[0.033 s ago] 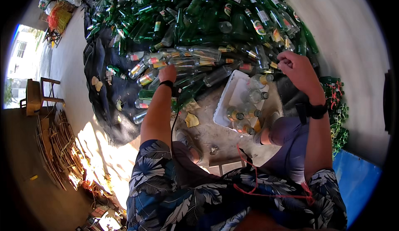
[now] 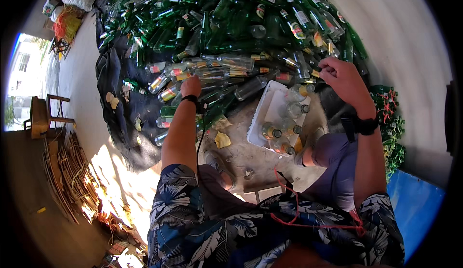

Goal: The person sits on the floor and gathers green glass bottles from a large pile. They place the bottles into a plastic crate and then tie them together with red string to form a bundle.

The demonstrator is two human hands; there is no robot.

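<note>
1. At least five clear bottles are standing near your right foot, apparently inside the white tray; their bases are hiding from view.
2. Far more loose bottles, mostly green, are lying in a heap ahead of you, so only a small share seems to be standing upright.
3. Your left hand is resting at the heap's near side; its grasp isn't showing, so you can't tell.
4. Your right hand is curling its fingers by the heap's right side; whether it's gripping anything isn't showing.
</note>
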